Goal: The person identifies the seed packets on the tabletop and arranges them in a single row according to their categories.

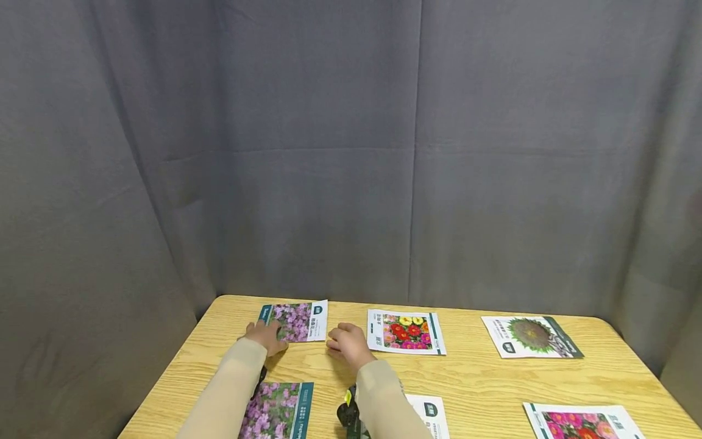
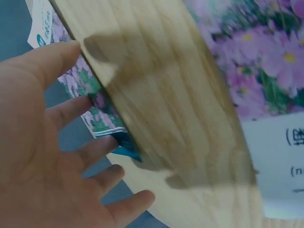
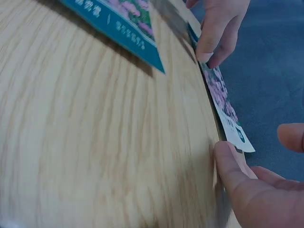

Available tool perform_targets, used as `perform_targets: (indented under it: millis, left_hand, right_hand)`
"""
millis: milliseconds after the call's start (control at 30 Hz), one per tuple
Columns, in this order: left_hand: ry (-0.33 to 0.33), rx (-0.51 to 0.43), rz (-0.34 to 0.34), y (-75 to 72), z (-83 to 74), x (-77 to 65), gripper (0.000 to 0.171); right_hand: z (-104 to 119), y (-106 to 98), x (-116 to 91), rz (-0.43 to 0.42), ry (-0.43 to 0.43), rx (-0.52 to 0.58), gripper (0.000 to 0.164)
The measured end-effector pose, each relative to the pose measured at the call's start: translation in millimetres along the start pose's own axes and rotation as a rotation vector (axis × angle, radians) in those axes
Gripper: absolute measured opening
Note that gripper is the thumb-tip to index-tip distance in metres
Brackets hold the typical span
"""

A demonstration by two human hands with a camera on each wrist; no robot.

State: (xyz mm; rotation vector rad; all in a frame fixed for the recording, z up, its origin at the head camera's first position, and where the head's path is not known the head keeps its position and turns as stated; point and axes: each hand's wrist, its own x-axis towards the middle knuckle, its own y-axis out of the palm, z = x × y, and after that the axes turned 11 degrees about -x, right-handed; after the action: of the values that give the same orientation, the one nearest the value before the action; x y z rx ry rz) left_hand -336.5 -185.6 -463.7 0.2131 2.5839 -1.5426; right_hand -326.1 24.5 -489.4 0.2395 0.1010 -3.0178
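A seed packet with purple flowers (image 1: 298, 320) lies at the back left of the table, its white end toward the right. My left hand (image 1: 267, 336) is at the packet's left side with fingers spread; in the left wrist view, the fingertips (image 2: 107, 142) lie over the packet's picture and teal end. At the white end, my right hand (image 1: 350, 344) has its fingers extended beside the packet's corner. Whether the right fingertips touch the packet I cannot tell. A second purple-flower packet (image 1: 280, 408) lies nearer, between my forearms.
A packet with red and yellow flowers (image 1: 407, 332) lies right of my right hand. Farther right are a sunflower-head packet (image 1: 532, 336) and a pink-flower packet (image 1: 581, 422). My right sleeve partly covers a white packet (image 1: 433, 414). Grey curtains (image 1: 329, 183) surround the wooden table (image 1: 466, 381).
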Motion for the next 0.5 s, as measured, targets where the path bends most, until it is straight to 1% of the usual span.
perform_targets:
  millis: [100,267,400,500]
  left_hand:
    - [0.010,0.008,0.013,3.3,-3.0,2.3,0.055]
    - [0.001,0.000,0.011,5.2,-3.2,3.8,0.058]
    - [0.021,0.031,-0.007,5.0,-2.3,4.6,0.051]
    - [0.046,0.059,-0.012,4.3,-1.9,4.0,0.043]
  right_hand:
    - [-2.3,-0.2,0.5,-0.005,0.023,0.034,0.058]
    - [-6.7,-0.6,-0.5,0.003,0.062,0.096,0.047]
    - [-11.0,-1.6,-1.7,0.025,0.082,0.159,0.043]
    - [-13.3,-0.4,-2.2,0.034,0.079,0.206,0.047]
